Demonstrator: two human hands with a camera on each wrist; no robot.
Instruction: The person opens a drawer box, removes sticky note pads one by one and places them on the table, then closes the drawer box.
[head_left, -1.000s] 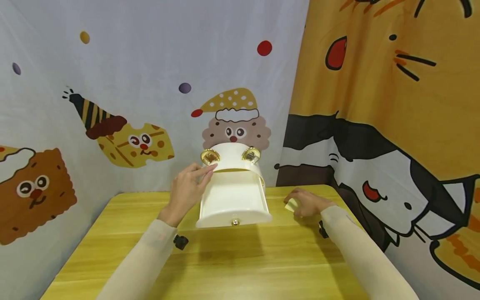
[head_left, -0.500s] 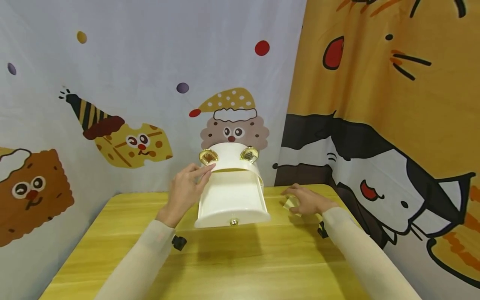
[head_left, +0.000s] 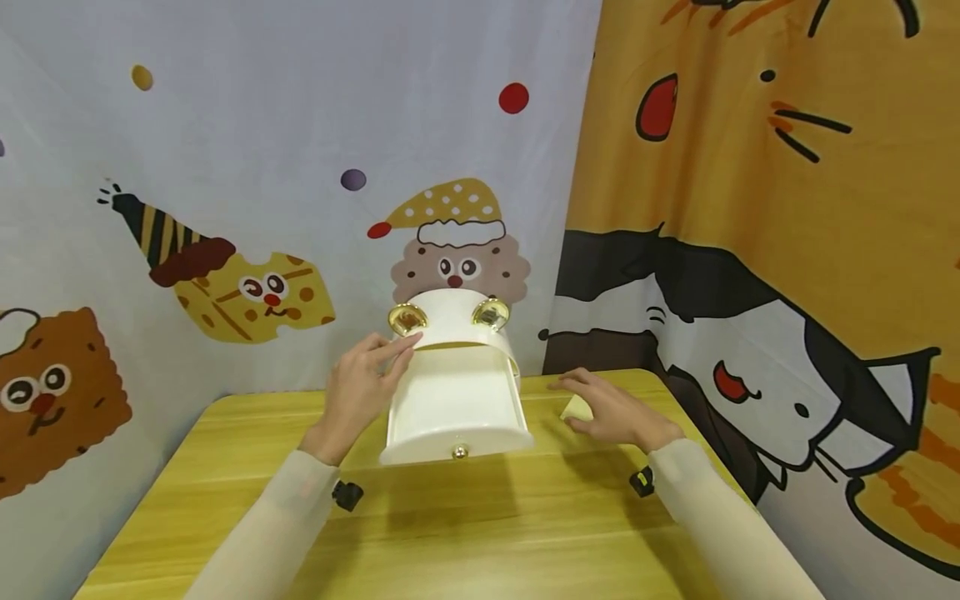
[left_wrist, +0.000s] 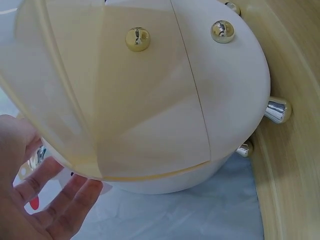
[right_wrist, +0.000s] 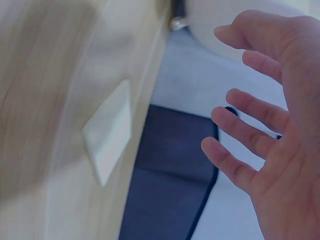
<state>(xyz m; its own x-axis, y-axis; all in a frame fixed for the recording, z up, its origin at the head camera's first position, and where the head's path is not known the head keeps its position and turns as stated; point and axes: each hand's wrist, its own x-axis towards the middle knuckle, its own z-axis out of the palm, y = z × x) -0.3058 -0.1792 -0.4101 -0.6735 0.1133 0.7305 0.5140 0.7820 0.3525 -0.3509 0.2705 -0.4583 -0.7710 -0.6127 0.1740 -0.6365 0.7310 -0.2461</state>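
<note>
A rounded white drawer box (head_left: 453,312) with gold fittings stands at the back middle of the table. Its drawer (head_left: 456,392) is pulled out, and a gold knob sits on the front. My left hand (head_left: 357,387) holds the box's upper left edge, index finger on top and thumb beneath. In the left wrist view, the fingers (left_wrist: 75,205) of that hand reach behind the edge. To the right, a pale yellow block (right_wrist: 110,132) lies on the table. My right hand (head_left: 618,410) hovers beside it, fingers spread and apart from it in the right wrist view.
The wood-grain table (head_left: 457,533) extends toward me. A printed curtain (head_left: 300,125) with cartoon figures hangs behind and to the right. Metallic feet (left_wrist: 277,110) support the box.
My right hand has let go of the pale yellow block, its fingers drawing away while the block stays on the table. The left hand keeps its place on the box. The head view has shifted slightly.
</note>
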